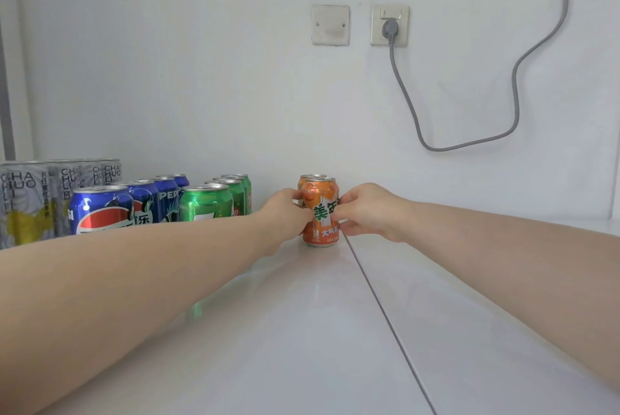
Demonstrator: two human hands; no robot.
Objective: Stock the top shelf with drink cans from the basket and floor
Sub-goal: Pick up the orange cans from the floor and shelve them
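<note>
The shelf (302, 330) is a white, glossy surface. A thin dark seam (385, 320) runs across it from frame centre to the lower right. Four rows of upright cans stand on it, each row running toward the back wall. At far left are the tall silver cans (23, 203), then the blue cans (100, 210), then the green cans (205, 203). Apart from these, at centre, the front orange can (321, 200) stands just left of the seam's far end, with the rear orange can (310, 178) directly behind it.

Both hands, left hand (288, 210) and right hand (367, 213), grip an upright orange can (320, 213) on the white shelf (302, 330) (another orange can (310, 179) stands directly behind).
</note>
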